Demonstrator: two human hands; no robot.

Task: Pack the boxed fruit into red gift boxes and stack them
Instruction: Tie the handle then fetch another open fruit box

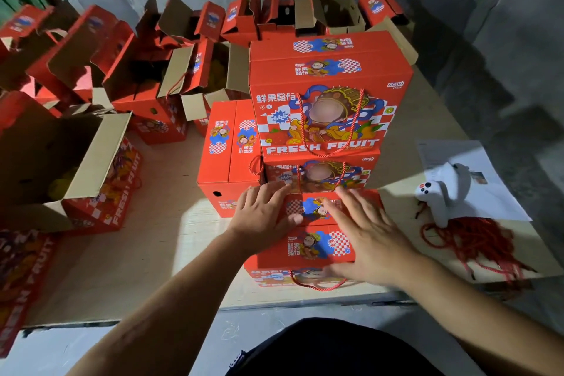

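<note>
1. Nearest to you, your left hand (pixel 265 214) and right hand (pixel 370 236) both lay flat on the lid of the closest red gift box (pixel 317 246), fingers straight and spread, gripping nothing. That looked like pressing the top flaps shut, and doing it well meant pushing evenly on both halves so the seam met flush.
2. You had that box on the pale board (pixel 158 241), its rope handle (pixel 317 282) hanging down the front face; it wanted keeping clear of the flaps.
3. Just behind your fingertips stood the stack of closed boxes (pixel 329 107), the upper one square on the lower. Squaring your box to it would have helped.
4. To your right lay a white tool (pixel 444 192) on a bundle of red cords (pixel 476 241).
5. Farther left and behind, open gift boxes (pixel 76 162) waited, yellow fruit dimly showing in some.
</note>
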